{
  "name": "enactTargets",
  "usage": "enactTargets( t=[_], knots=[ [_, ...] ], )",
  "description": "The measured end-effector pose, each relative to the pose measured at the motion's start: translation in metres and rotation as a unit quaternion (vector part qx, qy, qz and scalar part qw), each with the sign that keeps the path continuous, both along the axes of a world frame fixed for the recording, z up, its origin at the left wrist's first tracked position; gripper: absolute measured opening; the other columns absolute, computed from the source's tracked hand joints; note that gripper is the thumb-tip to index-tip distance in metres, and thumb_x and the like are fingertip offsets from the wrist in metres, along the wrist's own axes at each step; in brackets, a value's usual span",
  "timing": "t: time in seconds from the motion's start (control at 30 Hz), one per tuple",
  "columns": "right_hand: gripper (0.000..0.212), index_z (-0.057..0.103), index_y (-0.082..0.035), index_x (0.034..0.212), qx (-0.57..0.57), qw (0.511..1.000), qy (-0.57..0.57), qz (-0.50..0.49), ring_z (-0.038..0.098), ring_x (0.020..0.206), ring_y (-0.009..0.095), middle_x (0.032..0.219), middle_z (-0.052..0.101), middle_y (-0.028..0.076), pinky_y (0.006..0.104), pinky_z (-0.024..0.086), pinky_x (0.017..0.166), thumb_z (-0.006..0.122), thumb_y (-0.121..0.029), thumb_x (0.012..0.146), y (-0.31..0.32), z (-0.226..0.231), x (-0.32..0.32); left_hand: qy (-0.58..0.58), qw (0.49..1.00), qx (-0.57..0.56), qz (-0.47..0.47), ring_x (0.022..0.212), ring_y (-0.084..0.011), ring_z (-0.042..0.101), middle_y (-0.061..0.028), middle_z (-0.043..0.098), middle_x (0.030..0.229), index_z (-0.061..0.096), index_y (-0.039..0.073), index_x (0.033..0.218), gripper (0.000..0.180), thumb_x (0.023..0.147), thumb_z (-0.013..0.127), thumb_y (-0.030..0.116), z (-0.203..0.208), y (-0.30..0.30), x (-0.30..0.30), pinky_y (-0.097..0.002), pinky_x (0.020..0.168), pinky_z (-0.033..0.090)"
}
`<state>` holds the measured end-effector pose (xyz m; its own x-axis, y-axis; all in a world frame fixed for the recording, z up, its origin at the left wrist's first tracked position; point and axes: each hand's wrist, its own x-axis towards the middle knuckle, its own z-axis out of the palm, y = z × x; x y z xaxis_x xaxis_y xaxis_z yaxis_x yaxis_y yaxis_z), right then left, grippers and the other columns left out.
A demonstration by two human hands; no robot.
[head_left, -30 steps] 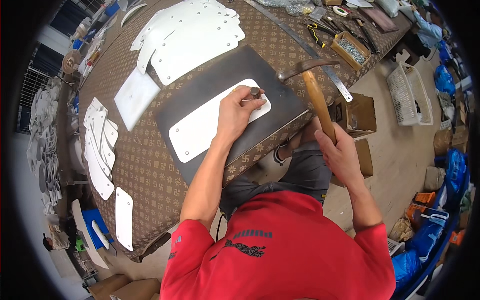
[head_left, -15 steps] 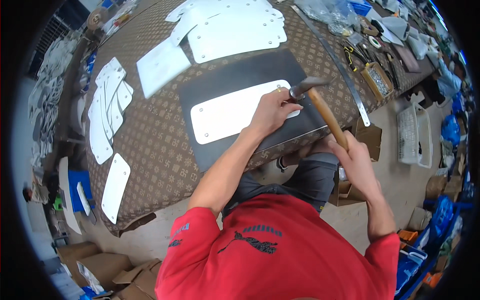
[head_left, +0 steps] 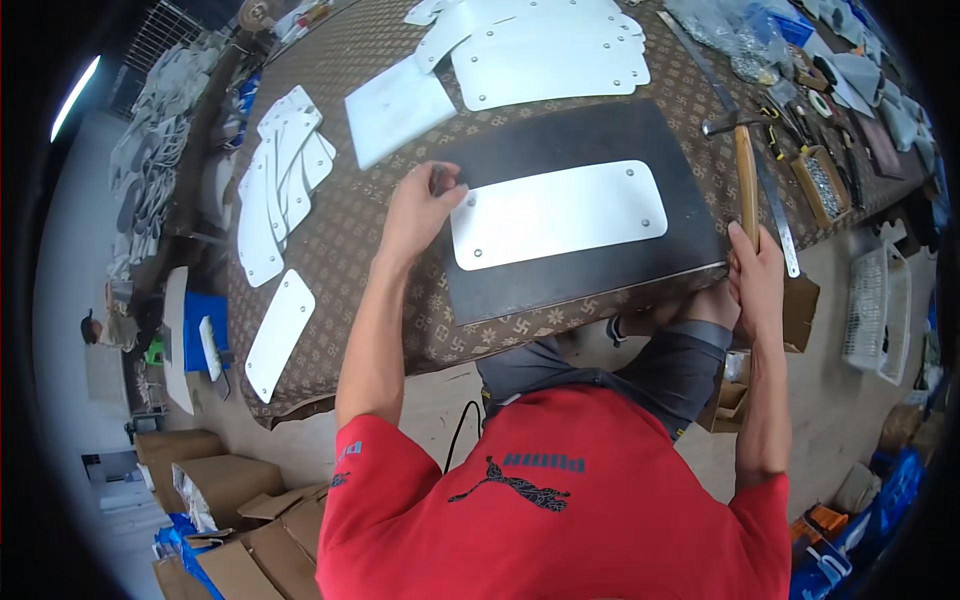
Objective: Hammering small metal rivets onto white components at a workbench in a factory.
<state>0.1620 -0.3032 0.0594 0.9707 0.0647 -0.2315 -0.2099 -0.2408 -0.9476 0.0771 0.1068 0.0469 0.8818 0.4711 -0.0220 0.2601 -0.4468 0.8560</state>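
Observation:
A white panel (head_left: pixel 560 215) with rounded corners and metal rivets lies flat on a dark board (head_left: pixel 590 130). At its left end my left hand (head_left: pixel 412 212) is closed around a short metal punch (head_left: pixel 437 180), held mostly within the fingers, with the thumb near the panel's upper left corner. Off the board's right edge, my right hand (head_left: pixel 757 275) grips a hammer (head_left: pixel 747 180) by the lower part of its wooden handle. The hammer stands with its metal head up, apart from the panel.
Several narrow white panels (head_left: pixel 285 190) lie fanned at the left, with one single panel (head_left: pixel 281 335) nearer me. Larger riveted panels (head_left: pixel 550 55) and a pale slab (head_left: pixel 400 112) are at the back. To the right are a steel ruler (head_left: pixel 775 215) and a rivet box (head_left: pixel 822 187).
My left hand has moved from the panel's right end to its left end with the punch. The hammer has swung right and upright, away from the punch.

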Motion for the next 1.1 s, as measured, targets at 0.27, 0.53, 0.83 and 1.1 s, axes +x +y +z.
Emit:
enactTargets(
  t=[0.27, 0.53, 0.83, 1.1],
  knots=[
    [0.034, 0.050, -0.008, 0.080, -0.123, 0.968, -0.217, -0.041, 0.045, 0.047, 0.007, 0.060, 0.048, -0.002, 0.0262, 0.034, 0.041, 0.064, -0.031, 0.100, 0.007, -0.072, 0.081, 0.050, 0.973, 0.202, -0.102, 0.107, -0.0385, 0.064, -0.0241, 0.066, 0.115, 0.064, -0.004, 0.122, 0.056, 0.075, 0.085, 0.017, -0.015, 0.002, -0.009, -0.0424, 0.093, 0.049],
    [0.025, 0.051, -0.008, 0.084, -0.028, 0.985, -0.160, -0.050, 0.044, 0.044, 0.007, 0.058, 0.046, -0.002, 0.0268, 0.034, 0.039, 0.062, -0.023, 0.101, 0.004, -0.081, 0.069, 0.124, 0.987, 0.057, -0.088, 0.080, -0.0336, 0.058, -0.0207, 0.062, 0.092, 0.059, -0.009, 0.096, 0.037, 0.085, 0.078, 0.020, 0.021, -0.002, -0.029, -0.0430, 0.074, 0.045],
    [0.025, 0.051, -0.008, 0.084, -0.012, 0.987, -0.149, -0.066, 0.044, 0.045, 0.007, 0.059, 0.045, -0.003, 0.0267, 0.034, 0.039, 0.061, -0.023, 0.101, 0.003, -0.076, 0.071, 0.059, 0.951, 0.261, -0.153, 0.079, -0.0348, 0.047, -0.0191, 0.047, 0.086, 0.051, -0.007, 0.087, 0.039, 0.090, 0.074, 0.024, 0.048, -0.026, -0.038, -0.0431, 0.073, 0.041],
    [0.027, 0.050, -0.008, 0.084, -0.042, 0.983, -0.164, -0.070, 0.044, 0.045, 0.007, 0.059, 0.046, -0.003, 0.0256, 0.034, 0.039, 0.061, -0.024, 0.102, 0.001, -0.076, 0.077, -0.076, 0.940, 0.309, -0.120, 0.086, -0.0407, 0.051, -0.0211, 0.050, 0.091, 0.052, -0.004, 0.093, 0.034, 0.092, 0.072, 0.023, 0.058, -0.024, 0.030, -0.0459, 0.077, 0.043]
  ],
)
